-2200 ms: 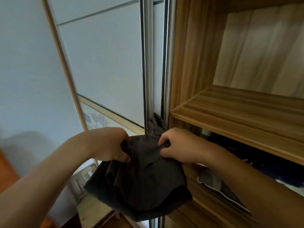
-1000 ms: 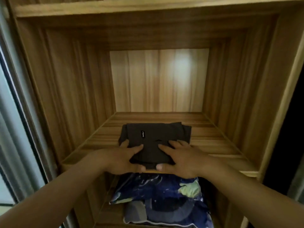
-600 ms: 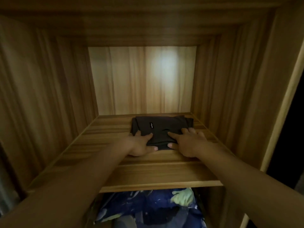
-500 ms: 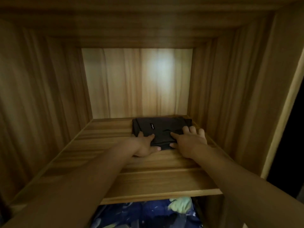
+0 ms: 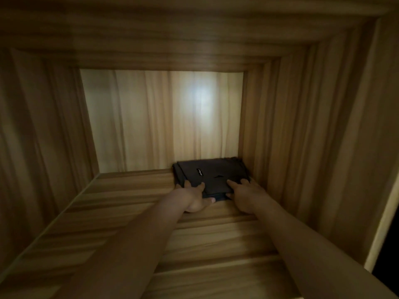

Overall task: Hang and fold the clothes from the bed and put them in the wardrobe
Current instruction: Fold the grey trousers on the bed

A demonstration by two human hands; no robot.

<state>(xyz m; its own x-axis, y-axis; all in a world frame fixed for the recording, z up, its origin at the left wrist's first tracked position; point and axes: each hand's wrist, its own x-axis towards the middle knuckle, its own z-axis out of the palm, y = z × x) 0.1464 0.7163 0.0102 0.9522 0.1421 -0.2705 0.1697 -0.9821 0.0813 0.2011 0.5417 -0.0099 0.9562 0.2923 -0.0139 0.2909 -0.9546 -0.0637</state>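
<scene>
While both hands rest on its near edge, the dark grey folded cloth garment [image 5: 212,175] lies as a flat rectangle with a small pale label on top. It sits in the back right corner of the light wooden wardrobe shelf [image 5: 129,212], close against the wooden right side wall [image 5: 302,137]. The left hand [image 5: 193,198] and right hand [image 5: 246,196] spread their fingers flat on the cloth, thumbs at its front fold. Half a second ago the garment sat less deep, and blue patterned fabric showed below the shelf. A soft light patch glows on the pale back panel [image 5: 162,119]; the compartment is dim.
</scene>
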